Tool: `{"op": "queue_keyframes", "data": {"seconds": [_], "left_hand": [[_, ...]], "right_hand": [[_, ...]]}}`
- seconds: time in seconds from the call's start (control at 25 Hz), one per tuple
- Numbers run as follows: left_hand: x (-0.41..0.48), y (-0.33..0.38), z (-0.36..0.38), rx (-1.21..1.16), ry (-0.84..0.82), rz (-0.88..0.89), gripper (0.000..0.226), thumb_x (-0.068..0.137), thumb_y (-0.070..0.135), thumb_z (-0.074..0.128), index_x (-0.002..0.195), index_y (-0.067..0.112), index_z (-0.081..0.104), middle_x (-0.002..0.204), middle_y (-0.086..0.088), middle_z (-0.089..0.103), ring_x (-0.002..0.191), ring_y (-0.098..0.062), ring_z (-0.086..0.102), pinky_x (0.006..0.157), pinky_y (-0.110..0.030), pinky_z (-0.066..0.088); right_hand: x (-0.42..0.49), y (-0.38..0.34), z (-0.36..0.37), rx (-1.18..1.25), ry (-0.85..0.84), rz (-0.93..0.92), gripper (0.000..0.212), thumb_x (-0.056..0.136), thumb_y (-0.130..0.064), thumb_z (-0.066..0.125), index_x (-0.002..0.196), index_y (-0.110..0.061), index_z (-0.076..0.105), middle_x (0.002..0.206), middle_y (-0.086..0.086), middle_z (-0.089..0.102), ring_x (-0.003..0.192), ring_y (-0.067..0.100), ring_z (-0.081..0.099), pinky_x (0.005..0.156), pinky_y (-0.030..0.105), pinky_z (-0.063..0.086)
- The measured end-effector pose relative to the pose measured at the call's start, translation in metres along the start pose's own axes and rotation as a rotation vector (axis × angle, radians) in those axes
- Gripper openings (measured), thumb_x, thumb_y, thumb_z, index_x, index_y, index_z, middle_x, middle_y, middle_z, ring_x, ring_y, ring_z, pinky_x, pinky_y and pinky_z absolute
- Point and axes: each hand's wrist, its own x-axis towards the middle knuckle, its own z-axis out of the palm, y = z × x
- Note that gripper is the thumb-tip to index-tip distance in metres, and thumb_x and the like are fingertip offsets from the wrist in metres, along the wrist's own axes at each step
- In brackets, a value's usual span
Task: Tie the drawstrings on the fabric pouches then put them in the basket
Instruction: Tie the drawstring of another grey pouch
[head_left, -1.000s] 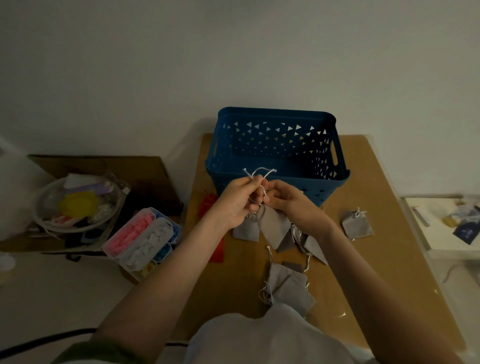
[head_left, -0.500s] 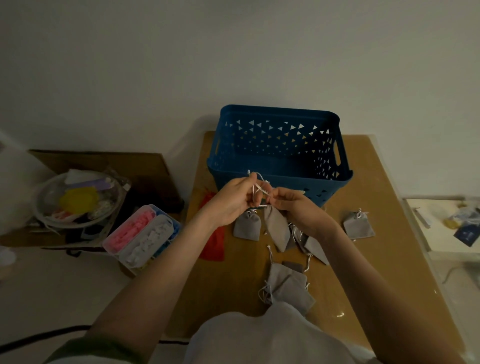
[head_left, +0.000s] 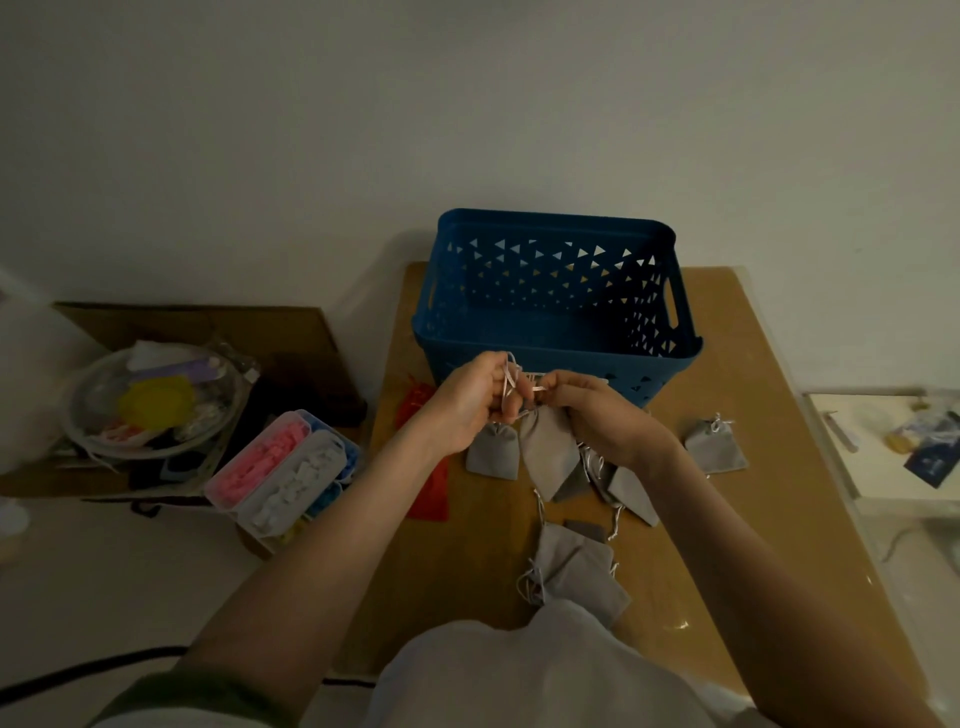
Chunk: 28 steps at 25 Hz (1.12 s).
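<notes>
A grey fabric pouch (head_left: 548, 452) hangs in the air in front of the blue basket (head_left: 556, 340). My left hand (head_left: 470, 402) pinches one white drawstring (head_left: 511, 382) looped over its fingers, and my right hand (head_left: 597, 415) pinches the other end. Both hands sit close together just below the basket's front rim. More grey pouches lie on the wooden table (head_left: 753, 519): one (head_left: 491, 449) under my left hand, one with tied strings (head_left: 716, 446) to the right, several (head_left: 576, 571) heaped near me.
A red pouch (head_left: 428, 486) lies at the table's left edge. Left of the table are a clear box with pink and white pieces (head_left: 283, 475) and a round tub of odds and ends (head_left: 150, 402) on cardboard. A white shelf with small items (head_left: 893, 447) stands at the right.
The string loop that stood above my hands has been drawn down and tight between them. My hands and the pouch stayed in place before the basket.
</notes>
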Motion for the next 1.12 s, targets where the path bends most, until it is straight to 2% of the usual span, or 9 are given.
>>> {"op": "queue_keyframes", "data": {"seconds": [0.12, 0.24, 0.36, 0.44, 0.52, 0.76, 0.84, 0.96, 1.12], "left_hand": [[-0.002, 0.003, 0.005, 0.058, 0.045, 0.003, 0.057, 0.103, 0.031, 0.022, 0.066, 0.006, 0.057, 0.045, -0.003, 0.048, 0.046, -0.012, 0.045, 0.052, -0.024, 0.036], [-0.002, 0.002, 0.007, 0.170, 0.075, 0.007, 0.050, 0.101, 0.028, 0.029, 0.068, 0.006, 0.059, 0.056, -0.011, 0.053, 0.050, -0.016, 0.047, 0.049, -0.024, 0.038], [0.000, 0.002, 0.008, 0.241, 0.128, 0.016, 0.042, 0.097, 0.026, 0.034, 0.064, 0.009, 0.053, 0.048, -0.005, 0.048, 0.047, -0.016, 0.042, 0.050, -0.029, 0.033], [0.002, 0.003, 0.008, 0.254, 0.134, 0.031, 0.044, 0.097, 0.025, 0.033, 0.060, 0.010, 0.049, 0.043, -0.001, 0.045, 0.044, -0.014, 0.039, 0.051, -0.029, 0.032], [0.002, 0.002, 0.008, 0.179, 0.126, 0.034, 0.046, 0.098, 0.023, 0.030, 0.061, 0.008, 0.053, 0.044, -0.001, 0.045, 0.045, -0.013, 0.037, 0.049, -0.027, 0.030], [0.005, -0.005, 0.002, 0.082, 0.159, -0.030, 0.044, 0.099, 0.021, 0.030, 0.069, 0.007, 0.058, 0.054, -0.006, 0.046, 0.047, -0.013, 0.035, 0.047, -0.025, 0.028], [0.004, -0.005, 0.003, 0.136, 0.142, -0.032, 0.039, 0.098, 0.020, 0.032, 0.068, 0.009, 0.054, 0.048, -0.002, 0.044, 0.048, -0.013, 0.035, 0.049, -0.026, 0.027], [0.004, -0.004, 0.005, 0.167, 0.096, -0.022, 0.038, 0.100, 0.020, 0.031, 0.069, 0.010, 0.051, 0.048, 0.000, 0.043, 0.049, -0.012, 0.034, 0.051, -0.026, 0.028], [0.005, -0.008, 0.001, 0.043, 0.065, -0.025, 0.033, 0.102, 0.020, 0.039, 0.078, 0.011, 0.060, 0.053, 0.005, 0.046, 0.051, -0.006, 0.037, 0.052, -0.020, 0.029]], "right_hand": [[-0.002, -0.005, 0.002, 0.075, -0.093, 0.001, 0.032, 0.075, -0.016, 0.053, 0.098, 0.006, 0.054, 0.097, 0.022, 0.057, 0.089, 0.031, 0.055, 0.084, 0.040, 0.043], [-0.006, -0.011, 0.011, 0.009, -0.046, -0.079, 0.036, 0.089, -0.030, 0.060, 0.104, 0.002, 0.051, 0.082, 0.017, 0.064, 0.074, 0.024, 0.063, 0.073, 0.034, 0.050], [-0.005, -0.014, 0.022, -0.320, 0.140, -0.253, 0.022, 0.094, -0.022, 0.059, 0.104, -0.004, 0.049, 0.073, 0.011, 0.067, 0.067, 0.027, 0.064, 0.067, 0.037, 0.052], [-0.001, -0.011, 0.025, -0.479, 0.280, -0.345, 0.007, 0.096, -0.017, 0.056, 0.090, -0.013, 0.055, 0.072, 0.008, 0.066, 0.068, 0.028, 0.061, 0.067, 0.040, 0.051], [0.000, -0.009, 0.022, -0.493, 0.382, -0.366, 0.019, 0.096, -0.012, 0.052, 0.078, -0.018, 0.055, 0.070, 0.001, 0.062, 0.066, 0.014, 0.059, 0.067, 0.035, 0.051], [-0.004, -0.007, 0.018, -0.454, 0.290, -0.325, 0.012, 0.095, -0.016, 0.056, 0.105, -0.011, 0.057, 0.080, -0.005, 0.065, 0.069, -0.004, 0.061, 0.066, 0.018, 0.050], [-0.001, -0.007, 0.019, -0.526, 0.284, -0.344, 0.006, 0.093, -0.013, 0.059, 0.098, -0.015, 0.060, 0.073, -0.006, 0.065, 0.065, -0.004, 0.059, 0.063, 0.014, 0.047], [0.001, -0.007, 0.019, -0.561, 0.362, -0.369, 0.018, 0.090, -0.004, 0.060, 0.076, -0.015, 0.056, 0.065, -0.005, 0.063, 0.057, -0.004, 0.055, 0.058, 0.012, 0.045], [-0.001, -0.011, 0.012, -0.500, 0.346, -0.340, 0.012, 0.092, -0.005, 0.057, 0.085, -0.015, 0.058, 0.072, -0.004, 0.063, 0.059, -0.001, 0.054, 0.061, 0.018, 0.047]]}}
